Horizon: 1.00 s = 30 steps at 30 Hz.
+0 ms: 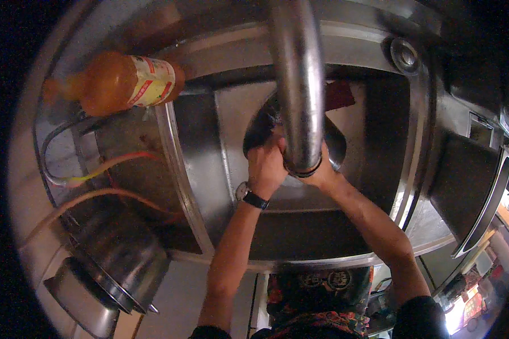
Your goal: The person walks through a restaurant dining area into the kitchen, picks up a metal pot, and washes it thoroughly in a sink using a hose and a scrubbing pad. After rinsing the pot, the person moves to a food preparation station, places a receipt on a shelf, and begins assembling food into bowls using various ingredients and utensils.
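Observation:
Both my hands are together low in a stainless steel sink basin (318, 233), under a thick steel faucet spout (301, 84). My left hand (266, 167), with a dark-strapped watch (254, 199) at its wrist, is curled at the near side of a dark round vessel (258, 131), perhaps a bowl or pan. My right hand (322, 171) lies mostly behind the spout's end, so its fingers are hidden. Whether either hand grips the vessel cannot be told. A dark red flat thing (340, 95) lies in the basin beyond the vessel.
At the upper left a large orange-brown bottle (110, 82) with a label lies over the basin divider (182, 169). Hoses (110, 163) run into the left basin. Large steel pots (123, 258) stand at the lower left. A round steel fitting (405, 55) sits on the far right rim.

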Available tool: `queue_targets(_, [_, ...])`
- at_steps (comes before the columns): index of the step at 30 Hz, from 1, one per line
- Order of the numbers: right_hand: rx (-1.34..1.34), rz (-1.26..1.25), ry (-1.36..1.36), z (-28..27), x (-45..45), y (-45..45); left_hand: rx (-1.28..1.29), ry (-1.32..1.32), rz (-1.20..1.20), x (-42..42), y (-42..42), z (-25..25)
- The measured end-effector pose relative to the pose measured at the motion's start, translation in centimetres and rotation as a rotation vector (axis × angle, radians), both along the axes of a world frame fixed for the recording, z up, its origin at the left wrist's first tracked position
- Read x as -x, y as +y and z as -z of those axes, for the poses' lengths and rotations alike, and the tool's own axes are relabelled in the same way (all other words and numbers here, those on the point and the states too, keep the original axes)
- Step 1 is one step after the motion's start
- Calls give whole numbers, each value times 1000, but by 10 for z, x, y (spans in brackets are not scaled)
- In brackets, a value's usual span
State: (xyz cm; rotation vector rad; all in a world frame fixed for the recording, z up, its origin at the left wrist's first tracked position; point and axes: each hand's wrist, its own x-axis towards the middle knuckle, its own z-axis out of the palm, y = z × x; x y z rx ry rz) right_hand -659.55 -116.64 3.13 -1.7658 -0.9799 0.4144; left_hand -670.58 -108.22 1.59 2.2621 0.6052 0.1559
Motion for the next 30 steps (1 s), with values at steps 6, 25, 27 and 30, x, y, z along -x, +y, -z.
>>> queue_targets(6, [40,182,343,35,-41,-16,-377,-147,145,7,-8,-27])
queue_targets(25, [84,322,341,23,26,-38,-241,-25,-65,40,-79,1])
queue_targets(27, [123,250,346,19,39,-28,-171,-139,-195,40,-81,16])
queue_targets(30, [126,169,123,29,34,-28,-139,-137,-307,42,-71,19])
